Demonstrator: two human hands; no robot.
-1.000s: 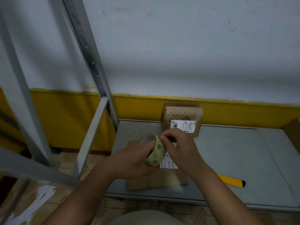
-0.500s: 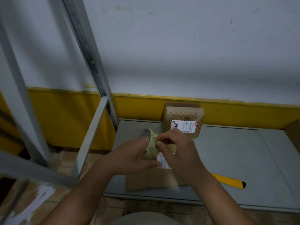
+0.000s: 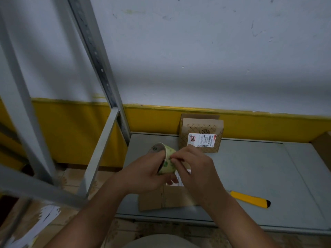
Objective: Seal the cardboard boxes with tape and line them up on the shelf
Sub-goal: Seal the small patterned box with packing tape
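Note:
My left hand (image 3: 146,174) grips a roll of pale green patterned tape (image 3: 165,161) just above the grey shelf (image 3: 259,176). My right hand (image 3: 193,169) picks at the roll's outer surface with its fingertips. Under both hands lies a flat cardboard box (image 3: 166,199) with a white label, partly hidden by them. A second cardboard box (image 3: 202,136) with a lattice print and a white shipping label stands against the back wall.
A yellow utility knife (image 3: 249,198) lies on the shelf to the right of my right forearm. Grey metal shelf uprights (image 3: 96,56) rise at the left. Another cardboard edge (image 3: 323,147) shows at the far right. White papers (image 3: 44,217) lie on the floor at lower left.
The tape roll has turned and lifted slightly to the left in my left hand. My right fingertips have shifted along its surface.

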